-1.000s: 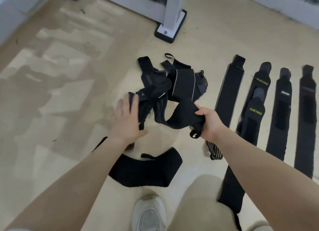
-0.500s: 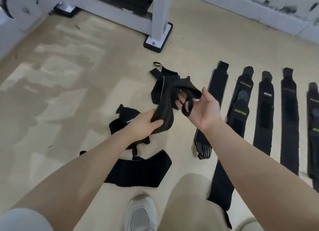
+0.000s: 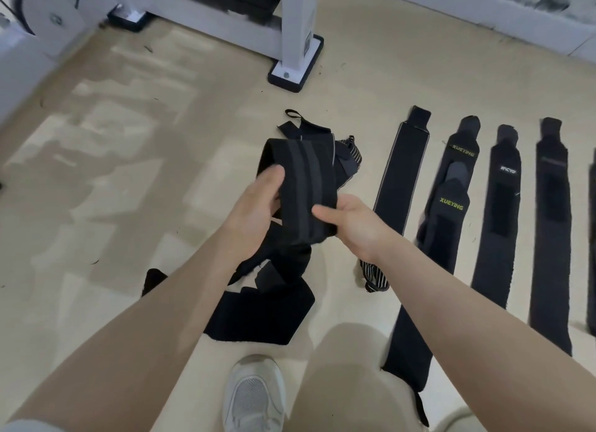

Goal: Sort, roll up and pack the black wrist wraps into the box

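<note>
I hold a black wrist wrap with grey stripes (image 3: 301,186) above the floor, folded over at its top. My left hand (image 3: 254,212) grips its left edge and my right hand (image 3: 351,225) pinches its right edge near the lower end. Behind it lies a small tangle of wraps (image 3: 342,154). Another black wrap (image 3: 258,312) lies bent on the floor under my left forearm. To the right, several wraps lie flat in a row, among them one with a grey edge (image 3: 403,173) and one marked XUEYING (image 3: 451,186). No box is in view.
A white machine post on a black foot (image 3: 295,67) stands behind the tangle. A white wheel (image 3: 48,18) sits at the top left. My white shoe (image 3: 254,396) and beige-clad knee (image 3: 351,367) are at the bottom. A striped wrap end (image 3: 374,276) lies below my right wrist.
Both hands lifted one wrap out of the tangle and turned it so its striped face shows. The rest of the tangle stayed on the floor. The camera view shifted slightly.
</note>
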Demonstrator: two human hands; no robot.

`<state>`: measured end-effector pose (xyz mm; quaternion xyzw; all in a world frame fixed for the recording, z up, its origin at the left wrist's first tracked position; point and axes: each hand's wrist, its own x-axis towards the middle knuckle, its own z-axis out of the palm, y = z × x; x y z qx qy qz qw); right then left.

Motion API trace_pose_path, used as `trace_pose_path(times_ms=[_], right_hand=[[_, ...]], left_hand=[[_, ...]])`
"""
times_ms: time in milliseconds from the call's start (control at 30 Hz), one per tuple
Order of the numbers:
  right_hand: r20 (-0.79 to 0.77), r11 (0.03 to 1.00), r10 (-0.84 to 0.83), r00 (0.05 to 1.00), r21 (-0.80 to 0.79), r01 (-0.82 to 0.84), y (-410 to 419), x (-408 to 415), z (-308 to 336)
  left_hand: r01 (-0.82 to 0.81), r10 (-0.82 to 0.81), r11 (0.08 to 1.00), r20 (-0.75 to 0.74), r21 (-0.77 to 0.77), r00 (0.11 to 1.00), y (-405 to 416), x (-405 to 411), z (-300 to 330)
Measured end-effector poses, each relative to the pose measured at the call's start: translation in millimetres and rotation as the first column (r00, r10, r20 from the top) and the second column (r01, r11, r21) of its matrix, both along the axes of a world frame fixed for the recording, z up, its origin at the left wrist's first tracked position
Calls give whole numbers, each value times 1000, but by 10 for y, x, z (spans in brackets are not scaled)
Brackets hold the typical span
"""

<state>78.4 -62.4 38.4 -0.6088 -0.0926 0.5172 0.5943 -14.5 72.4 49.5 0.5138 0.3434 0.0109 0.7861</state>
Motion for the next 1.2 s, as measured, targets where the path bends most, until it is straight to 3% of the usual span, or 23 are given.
trace_pose_path(times_ms=[67,133,233,333,400,467,533,633,733,800,867,967,1033,1100,1200], right_hand=[[-217,970,-190,957,111,218,19,71,44],[-408,903,-328,852,131,410,24,145,91],[-521,860,-357,775,140,490,20,177,66],[-410,923,-341,846,23,383,-4,142,-17],[-412,933,-338,846,-30,358,-56,156,-65],[-407,952,-298,864,-58,301,-120,198,-94],[-330,993,-106,938,-90,80,-190,210,-94],[-172,922,314,934,-181,-343,-232,172,-96],[-119,823,495,861,-255,-508,-228,142,-90],[115,772,536,836,-469,-430,-237,131,-105],[382,763,527,759,-607,-224,-281,118,-201],[542,857,385,747,-510,-72,-342,26,-309],[619,945,175,766,-323,45,-361,-20,-341],[536,968,-5,844,-211,140,-374,-20,-350],[108,983,-55,993,-170,73,-404,19,-347]], left_hand=[[203,-210,978,-189,-58,959,-119,-65,-31],[408,-403,912,-273,-41,873,-231,-105,-34],[356,-370,927,-123,-117,921,-335,-129,-29],[311,-312,950,22,26,950,-364,-134,6],[225,-221,952,-44,208,974,-369,-86,-10],[93,-34,864,-127,495,991,-303,-46,-63],[76,-26,725,-83,685,996,-210,-15,-87],[366,-321,670,-193,646,927,-171,57,-32],[520,-423,687,-302,508,854,-200,92,-54],[482,-377,726,-303,490,876,-209,97,-97],[440,-345,792,-284,424,895,-202,79,-150],[314,-270,932,-230,181,935,-233,40,-230],[157,-130,974,-168,162,977,-274,46,-244],[-58,71,984,-68,167,995,-292,89,-204],[-242,237,950,49,196,970,-281,170,-120]])
